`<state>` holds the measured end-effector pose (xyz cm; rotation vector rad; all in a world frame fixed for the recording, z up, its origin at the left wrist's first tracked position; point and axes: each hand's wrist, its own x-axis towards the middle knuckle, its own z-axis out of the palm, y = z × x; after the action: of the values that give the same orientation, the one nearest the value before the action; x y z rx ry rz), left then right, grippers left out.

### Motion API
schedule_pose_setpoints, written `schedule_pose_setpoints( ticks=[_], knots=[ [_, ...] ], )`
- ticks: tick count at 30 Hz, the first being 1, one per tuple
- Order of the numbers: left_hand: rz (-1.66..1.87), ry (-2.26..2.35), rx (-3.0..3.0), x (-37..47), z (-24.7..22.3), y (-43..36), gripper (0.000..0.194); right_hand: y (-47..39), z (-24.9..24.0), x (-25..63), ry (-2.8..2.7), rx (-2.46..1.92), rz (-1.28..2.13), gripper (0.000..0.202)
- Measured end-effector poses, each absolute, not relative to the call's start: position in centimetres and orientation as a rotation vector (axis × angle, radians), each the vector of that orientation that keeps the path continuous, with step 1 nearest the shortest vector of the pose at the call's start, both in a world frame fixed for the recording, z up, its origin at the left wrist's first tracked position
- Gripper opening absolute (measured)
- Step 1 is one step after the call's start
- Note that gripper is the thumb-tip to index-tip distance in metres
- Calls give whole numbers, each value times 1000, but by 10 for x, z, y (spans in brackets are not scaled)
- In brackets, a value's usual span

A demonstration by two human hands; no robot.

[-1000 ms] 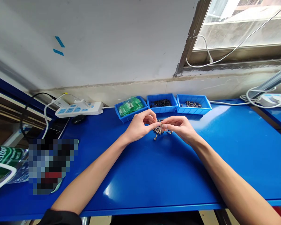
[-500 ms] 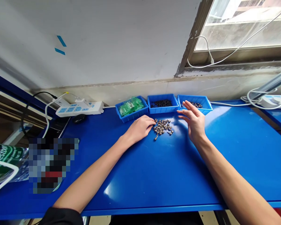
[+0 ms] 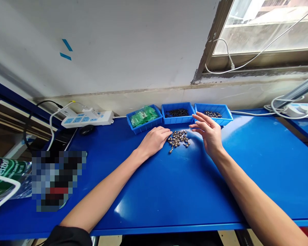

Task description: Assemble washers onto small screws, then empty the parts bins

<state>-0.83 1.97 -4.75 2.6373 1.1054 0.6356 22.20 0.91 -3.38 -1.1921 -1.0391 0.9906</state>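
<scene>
My plain black sleeve (image 3: 69,237) at the near left, its hem (image 3: 75,229) circling my left arm (image 3: 105,191), my left hand (image 3: 154,140) bare, my right forearm (image 3: 248,186) and right hand (image 3: 212,136) bare too

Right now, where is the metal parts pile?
In the head view, the metal parts pile lies on the table between the left hand and right hand, nearer the left, in front of the middle blue bin.
</scene>
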Motion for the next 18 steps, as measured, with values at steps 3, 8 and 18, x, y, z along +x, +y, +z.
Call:
schedule_pose_setpoints(
  ticks=[3,8,18],
  knots=[
    [669,1143,2570,-9,-46,19,22,7,-31,220,-1013,-1182,1009,45],
    [798,1182,2348,-8,-42,17,24,6,-28,218,-1009,-1184,1039,42],
    [1040,1032,1684,-3,-35,17,17,3,-28,213,-1241,-1182,1159,31]
  ],
)
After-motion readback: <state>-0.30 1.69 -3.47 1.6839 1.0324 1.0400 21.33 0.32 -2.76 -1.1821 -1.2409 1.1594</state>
